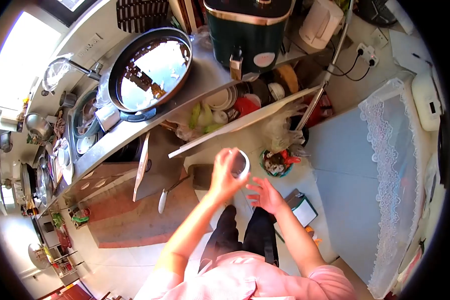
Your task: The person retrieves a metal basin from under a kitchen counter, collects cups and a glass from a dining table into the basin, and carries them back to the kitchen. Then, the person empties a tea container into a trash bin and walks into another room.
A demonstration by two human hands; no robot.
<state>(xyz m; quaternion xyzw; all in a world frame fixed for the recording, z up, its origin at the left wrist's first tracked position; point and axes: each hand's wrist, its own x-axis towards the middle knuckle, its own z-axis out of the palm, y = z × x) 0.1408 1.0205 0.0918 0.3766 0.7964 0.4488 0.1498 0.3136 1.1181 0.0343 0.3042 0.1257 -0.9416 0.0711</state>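
My left hand (pixel 224 175) grips a round container with a pale rim (pixel 247 165), tilted so its dark inside faces right. What it holds inside cannot be made out. Just right of and below it, my right hand (pixel 266 196) is held with its fingers apart and nothing in it. Both hands are over the floor, in front of an open drawer (pixel 245 120) with bowls, green vegetables (pixel 201 117) and a red item. Below the hands are my legs in dark trousers.
A large pan (pixel 150 70) of liquid stands on the steel counter (pixel 200 75), beside a dark green appliance (pixel 247 40). A small waste bin (pixel 276 163) and a dustpan (pixel 201 177) are on the floor. At right stands a lace-edged cover (pixel 385 135); a brown mat (pixel 140 215) lies at left.
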